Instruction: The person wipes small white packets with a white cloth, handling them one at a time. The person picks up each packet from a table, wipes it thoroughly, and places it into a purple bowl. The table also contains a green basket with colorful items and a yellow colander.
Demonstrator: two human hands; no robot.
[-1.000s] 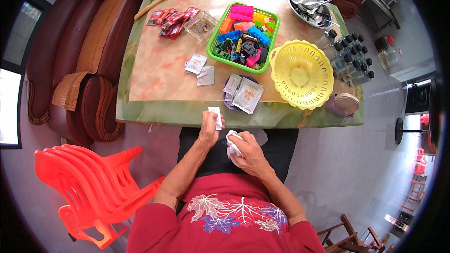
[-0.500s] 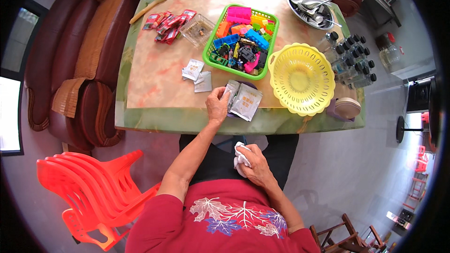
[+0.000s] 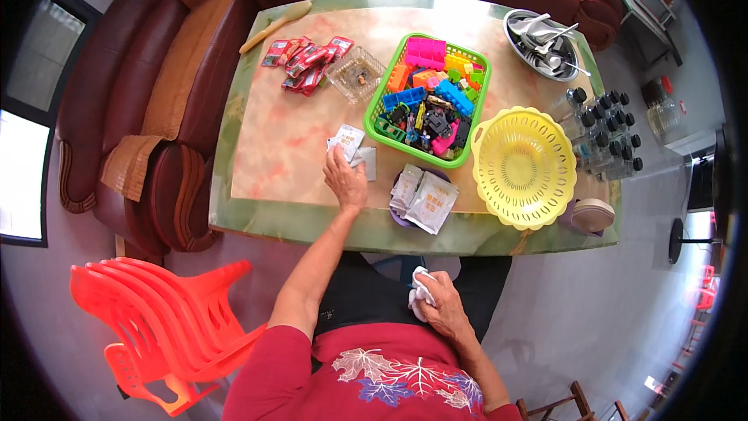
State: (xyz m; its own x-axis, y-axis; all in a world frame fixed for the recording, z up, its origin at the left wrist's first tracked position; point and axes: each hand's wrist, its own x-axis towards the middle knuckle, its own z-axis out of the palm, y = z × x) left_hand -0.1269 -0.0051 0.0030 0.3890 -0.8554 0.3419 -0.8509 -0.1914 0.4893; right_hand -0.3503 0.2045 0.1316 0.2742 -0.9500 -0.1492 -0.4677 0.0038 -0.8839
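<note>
My left hand (image 3: 346, 180) reaches across the marble table (image 3: 288, 148) and its fingers rest on small white sachets (image 3: 348, 141) lying near the table's middle. My right hand (image 3: 442, 304) stays low over my lap, closed around a crumpled white tissue (image 3: 421, 291). A pile of larger white sachets (image 3: 427, 197) sits on a purple dish just right of my left hand.
A green basket of colourful toy bricks (image 3: 428, 97) stands beyond the sachets. A yellow colander (image 3: 523, 167) sits at the right, with dark-capped bottles (image 3: 608, 136) and a metal bowl of utensils (image 3: 542, 40) behind. Red packets (image 3: 305, 56) lie far left. Stacked red chairs (image 3: 160, 320) stand at my left.
My left hand rose from my lap to the table, then moved left from the larger sachets onto the small ones. My right hand dropped lower with the tissue.
</note>
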